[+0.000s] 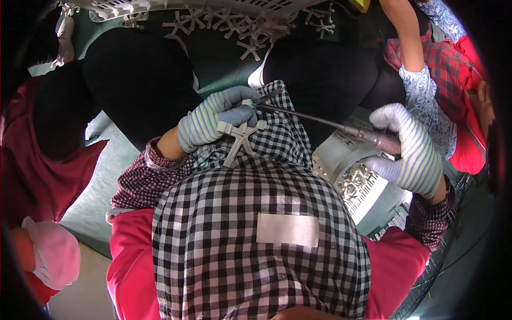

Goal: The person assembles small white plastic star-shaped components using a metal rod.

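head view showed a person working with two gloved hands over a checkered apron (256,208). the left hand (217,117) had its fingers bent closed, and they pinched the upper part of a white branched piece (242,140), whose arms hung below them, in front of the apron. the right hand (413,149) held a long tool (385,143) by its dark handle; its thumb and forefinger stood apart, while the handle went into the palm. the metal shaft pointed left, and its end was close to the left fingertips; whether it touched the piece, i could not tell. beyond the knees, similar white pieces (250,32) lay near a white basket (133,7), and below the right hand a white container (368,205) held more small pieces.
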`<state>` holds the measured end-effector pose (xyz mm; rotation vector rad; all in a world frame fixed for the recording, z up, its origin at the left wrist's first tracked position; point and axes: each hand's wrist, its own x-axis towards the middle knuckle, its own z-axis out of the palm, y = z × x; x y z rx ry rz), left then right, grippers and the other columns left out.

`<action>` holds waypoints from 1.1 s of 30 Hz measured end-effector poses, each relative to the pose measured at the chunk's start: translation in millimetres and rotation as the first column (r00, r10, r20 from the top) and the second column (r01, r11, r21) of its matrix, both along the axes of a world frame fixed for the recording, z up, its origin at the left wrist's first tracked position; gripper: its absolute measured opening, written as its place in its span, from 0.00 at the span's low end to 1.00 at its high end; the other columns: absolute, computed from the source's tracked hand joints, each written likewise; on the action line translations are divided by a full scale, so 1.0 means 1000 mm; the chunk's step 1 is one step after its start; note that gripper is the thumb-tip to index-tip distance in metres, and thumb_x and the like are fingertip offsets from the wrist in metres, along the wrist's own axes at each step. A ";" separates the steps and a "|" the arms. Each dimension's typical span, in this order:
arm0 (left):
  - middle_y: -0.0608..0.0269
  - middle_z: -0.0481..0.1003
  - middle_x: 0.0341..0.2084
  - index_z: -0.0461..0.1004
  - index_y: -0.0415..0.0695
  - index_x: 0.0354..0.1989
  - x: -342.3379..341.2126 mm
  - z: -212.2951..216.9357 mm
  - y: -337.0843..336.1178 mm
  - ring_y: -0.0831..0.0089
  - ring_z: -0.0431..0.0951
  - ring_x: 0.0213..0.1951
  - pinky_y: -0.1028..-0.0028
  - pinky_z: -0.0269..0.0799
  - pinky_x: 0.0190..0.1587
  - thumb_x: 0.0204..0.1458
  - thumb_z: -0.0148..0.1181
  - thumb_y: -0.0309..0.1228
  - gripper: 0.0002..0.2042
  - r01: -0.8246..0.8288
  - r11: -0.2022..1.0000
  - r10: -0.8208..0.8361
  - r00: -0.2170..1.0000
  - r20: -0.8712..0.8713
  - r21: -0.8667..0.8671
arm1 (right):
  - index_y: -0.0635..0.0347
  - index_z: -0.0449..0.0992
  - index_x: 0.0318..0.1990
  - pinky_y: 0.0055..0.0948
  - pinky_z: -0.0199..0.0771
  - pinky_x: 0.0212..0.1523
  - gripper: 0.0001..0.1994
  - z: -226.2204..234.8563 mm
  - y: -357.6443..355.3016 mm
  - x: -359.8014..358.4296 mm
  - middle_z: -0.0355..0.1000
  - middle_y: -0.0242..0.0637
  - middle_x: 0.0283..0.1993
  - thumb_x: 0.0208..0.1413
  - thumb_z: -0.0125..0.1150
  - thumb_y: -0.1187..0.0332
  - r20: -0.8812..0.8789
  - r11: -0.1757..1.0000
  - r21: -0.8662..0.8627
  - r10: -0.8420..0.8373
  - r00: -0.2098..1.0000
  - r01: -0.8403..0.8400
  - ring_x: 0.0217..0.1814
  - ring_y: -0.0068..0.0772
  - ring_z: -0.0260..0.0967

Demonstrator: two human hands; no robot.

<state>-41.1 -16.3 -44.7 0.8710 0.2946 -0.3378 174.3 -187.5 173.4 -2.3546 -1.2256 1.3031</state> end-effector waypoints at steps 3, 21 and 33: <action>0.63 0.74 0.27 0.63 0.35 0.51 0.000 0.006 -0.001 0.79 0.73 0.30 0.81 0.70 0.36 0.54 0.50 0.33 0.19 -0.032 0.998 0.029 0.999 -0.040 -0.055 | 0.63 0.70 0.37 0.32 0.69 0.36 0.17 0.001 0.000 0.001 0.68 0.43 0.35 0.35 0.62 0.79 0.158 0.978 0.024 0.202 0.966 -0.209 0.35 0.43 0.69; 0.64 0.73 0.26 0.63 0.36 0.50 -0.005 -0.003 -0.003 0.80 0.73 0.29 0.80 0.70 0.35 0.54 0.52 0.35 0.19 -0.036 0.988 0.029 0.999 -0.044 -0.151 | 0.64 0.73 0.39 0.26 0.68 0.29 0.15 -0.004 0.000 -0.002 0.68 0.36 0.25 0.40 0.62 0.72 0.108 0.982 0.089 0.157 0.982 -0.167 0.26 0.31 0.68; 0.62 0.74 0.26 0.62 0.35 0.51 -0.004 0.002 -0.001 0.79 0.73 0.29 0.80 0.71 0.36 0.53 0.52 0.32 0.19 -0.032 0.990 0.018 0.995 -0.102 -0.137 | 0.60 0.72 0.41 0.33 0.68 0.37 0.17 -0.015 -0.013 0.001 0.69 0.39 0.38 0.38 0.60 0.74 0.273 0.972 0.043 0.213 0.938 -0.233 0.35 0.41 0.67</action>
